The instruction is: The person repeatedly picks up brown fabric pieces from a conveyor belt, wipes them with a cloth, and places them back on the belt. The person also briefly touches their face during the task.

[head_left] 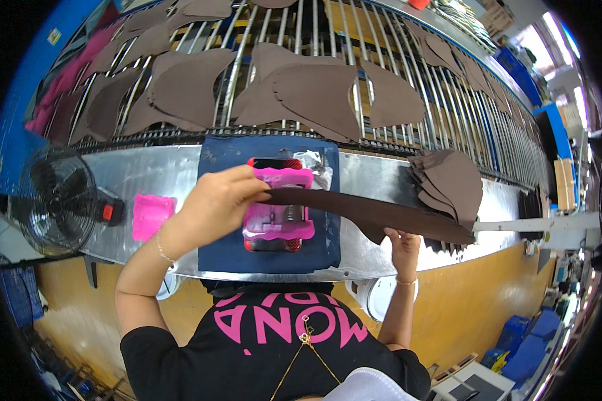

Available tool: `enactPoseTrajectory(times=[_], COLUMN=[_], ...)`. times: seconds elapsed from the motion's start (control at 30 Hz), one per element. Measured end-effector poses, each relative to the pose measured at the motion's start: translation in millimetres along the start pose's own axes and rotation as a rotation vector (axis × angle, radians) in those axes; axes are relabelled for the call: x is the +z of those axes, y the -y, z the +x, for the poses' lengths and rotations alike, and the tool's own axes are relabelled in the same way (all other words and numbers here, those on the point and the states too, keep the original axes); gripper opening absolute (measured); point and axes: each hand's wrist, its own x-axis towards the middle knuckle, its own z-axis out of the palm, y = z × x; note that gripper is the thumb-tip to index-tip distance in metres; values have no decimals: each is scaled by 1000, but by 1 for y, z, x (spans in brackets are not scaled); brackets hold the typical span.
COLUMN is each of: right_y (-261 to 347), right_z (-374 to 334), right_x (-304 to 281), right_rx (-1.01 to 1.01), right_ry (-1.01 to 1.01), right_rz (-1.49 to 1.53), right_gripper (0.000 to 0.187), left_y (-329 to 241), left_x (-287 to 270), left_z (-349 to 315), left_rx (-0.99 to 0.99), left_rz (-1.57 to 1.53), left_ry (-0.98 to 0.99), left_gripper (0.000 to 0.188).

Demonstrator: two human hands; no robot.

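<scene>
My left hand (227, 194) pinches one end of a long dark brown cut piece (374, 212), which looks like leather or thick fabric. Its other end is held from below by my right hand (403, 248), thumb and fingers closed on the lower edge. The piece stretches edge-on above the metal table, partly covering a pink plastic basket (281, 232). That basket rests on a red-and-black object (274, 245), mostly hidden, on a dark blue mat (231, 257). Just beyond my right hand, a fanned stack of similar brown pieces (451, 177) lies on the table.
Across the far side runs a rack of metal rods (441, 120) carrying several brown cut pieces (311, 87). A black fan (59, 200) stands at the left, beside a smaller pink tray (152, 214). A pale bar (535, 222) sticks out at the right. White stools (384, 294) show under the table's near edge.
</scene>
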Motion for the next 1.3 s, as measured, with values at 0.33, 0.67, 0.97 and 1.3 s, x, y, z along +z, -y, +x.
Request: enactPoseTrajectory(times=[0.33,0.67,0.97,1.3], right_y=[23,-143,-179,-130], right_z=[100,332,345,211], right_x=[-130,-141,-109,-207], right_rx=[189,305,384,57], right_ry=[-129,97,128,-520], right_rz=[138,-87,-742,-1037], right_gripper=[24,42,33,30], left_y=[-29,2,22,25], left_x=[36,-11,-26,-24], left_z=[68,37,14,14], left_rx=[141,-286,-399,-360], left_rz=[5,11,48,-6], left_ry=[3,-170,-270,-266], left_gripper=[20,26,29,32])
